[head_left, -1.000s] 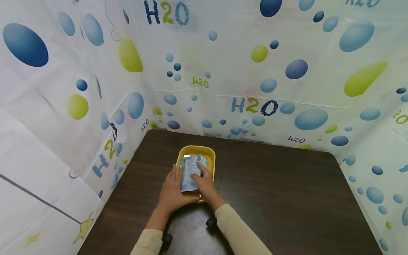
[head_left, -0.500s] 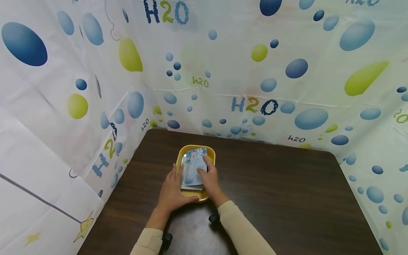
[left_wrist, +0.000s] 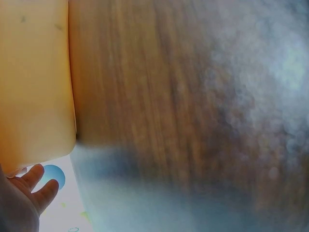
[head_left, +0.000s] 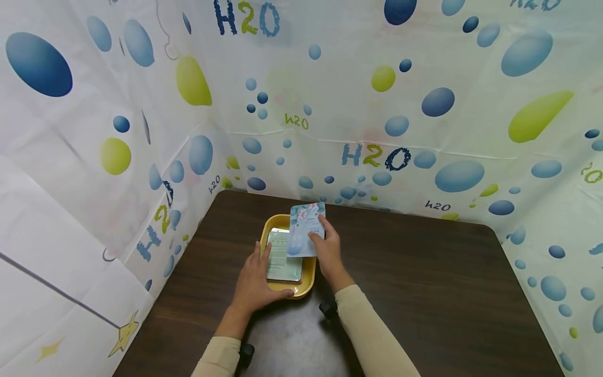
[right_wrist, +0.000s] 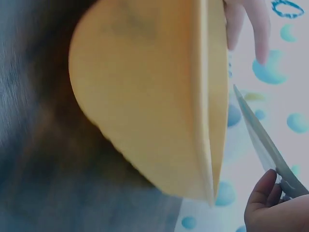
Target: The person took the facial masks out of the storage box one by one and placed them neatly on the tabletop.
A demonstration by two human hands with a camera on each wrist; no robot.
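Observation:
My right hand pinches a flat light-blue sachet with a pink flower print, thumb on its face. The sachet is held above the right part of a yellow tray; the right wrist view shows the sachet nearly edge-on, apart from the tray's rim. A pale green sachet lies in the tray, its upper right corner covered by the blue one. Around the tray's near left corner rests my left hand, fingers straight along the left side and thumb spread along the front rim.
The dark brown wooden table extends right of the tray. A white curtain with blue and green dots hangs behind and at both sides. Each wrist wears a small black camera, such as the right one.
My right hand has lifted the blue sachet from over the tray's middle, up and to the right, uncovering the green sachet. My left hand has stayed on the tray.

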